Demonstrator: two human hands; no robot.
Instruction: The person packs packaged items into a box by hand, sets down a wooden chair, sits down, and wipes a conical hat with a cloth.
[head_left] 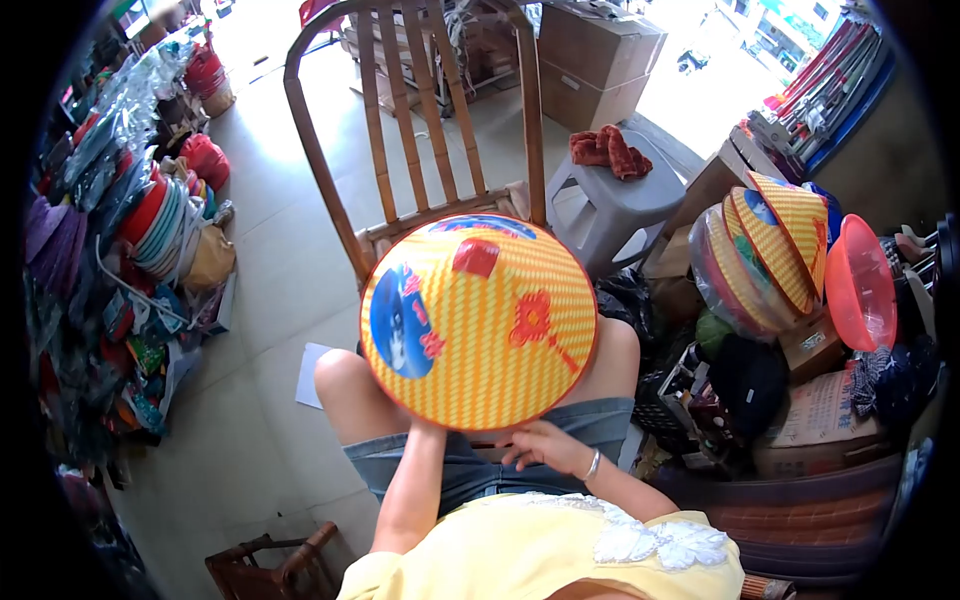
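Note:
A yellow-and-orange conical hat point(475, 355) with blue picture patches, red printed designs and a red patch near its tip rests over my lap, its rim above my knees. My left hand point(428, 428) goes under the near rim; the hat covers its fingers, so I cannot see what they hold. Just below the rim on the near side is my right hand point(542, 446), wearing a silver bracelet at the wrist. Its fingers are apart and loosely bent, with nothing visible in them. The hat's underside is hidden.
A wooden slatted chair point(533, 130) stands directly ahead. Right of it, a grey stool point(625, 205) carries a dark red cloth point(612, 152). More conical hats point(765, 245) are stacked at right beside a pink basin point(860, 285). Piled goods point(150, 240) line the left; a small wooden stool point(285, 565) sits lower left.

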